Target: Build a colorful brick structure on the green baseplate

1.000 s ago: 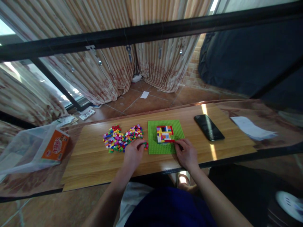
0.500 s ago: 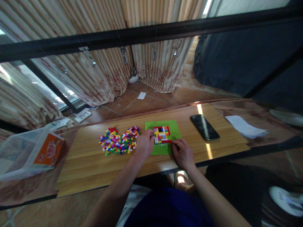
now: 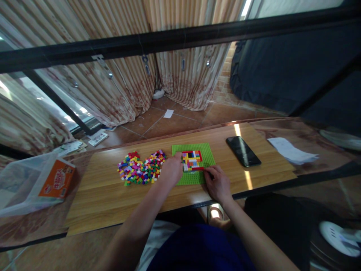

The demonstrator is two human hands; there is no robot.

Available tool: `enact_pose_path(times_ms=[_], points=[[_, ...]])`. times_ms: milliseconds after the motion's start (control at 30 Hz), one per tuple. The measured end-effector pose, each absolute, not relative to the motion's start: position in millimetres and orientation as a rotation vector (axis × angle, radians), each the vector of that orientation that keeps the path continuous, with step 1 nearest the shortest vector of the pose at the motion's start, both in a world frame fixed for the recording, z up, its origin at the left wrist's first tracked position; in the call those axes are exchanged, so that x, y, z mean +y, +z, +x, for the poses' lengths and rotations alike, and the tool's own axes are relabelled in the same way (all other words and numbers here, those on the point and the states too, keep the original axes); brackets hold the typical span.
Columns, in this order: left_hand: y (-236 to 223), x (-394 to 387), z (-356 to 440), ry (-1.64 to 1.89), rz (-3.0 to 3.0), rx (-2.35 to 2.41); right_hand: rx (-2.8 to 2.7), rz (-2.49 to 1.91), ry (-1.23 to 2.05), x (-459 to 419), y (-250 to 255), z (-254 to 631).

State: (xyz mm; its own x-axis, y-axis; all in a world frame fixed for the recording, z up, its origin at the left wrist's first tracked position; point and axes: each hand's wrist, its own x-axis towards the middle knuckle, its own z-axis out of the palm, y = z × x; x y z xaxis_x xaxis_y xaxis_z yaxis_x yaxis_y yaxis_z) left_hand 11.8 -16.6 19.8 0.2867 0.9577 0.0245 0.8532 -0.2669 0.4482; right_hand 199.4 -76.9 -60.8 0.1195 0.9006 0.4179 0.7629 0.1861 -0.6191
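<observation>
- The right hand (image 3: 218, 183) has finger and thumb at the right end of a red strip (image 3: 197, 169); I cannot tell if this grip pinches it
- The strip runs left to right on the near side of the block build (image 3: 193, 161), just left of the right grip, the nearer one
- The left hand (image 3: 171, 169) is at the build's left side; I cannot tell its grip
- The build sits on a green board (image 3: 208, 152) on the table (image 3: 113, 205)
- Loose bricks (image 3: 142, 170) lie left, a black phone (image 3: 243, 151) right

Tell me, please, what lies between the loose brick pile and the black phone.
The head view shows the left hand, then the green baseplate with its multicoloured brick build, then wooden tabletop.
</observation>
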Motion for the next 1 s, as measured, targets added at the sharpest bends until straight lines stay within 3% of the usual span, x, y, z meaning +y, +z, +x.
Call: enact_pose_path(times_ms=[300,633,1000], points=[[22.6,-8.7,15.7,0.382,2.194,1.622,-1.669,-1.609,0.224,-77.8,-58.7,198.7],[-2.0,-5.9,7.5,0.736,1.750,1.494,-1.654,-1.600,0.223,-76.7,-60.7,199.2],[-22.0,3.9,7.3,0.795,1.561,1.499,-1.661,-1.615,0.202,-77.5,-59.7,198.9]])
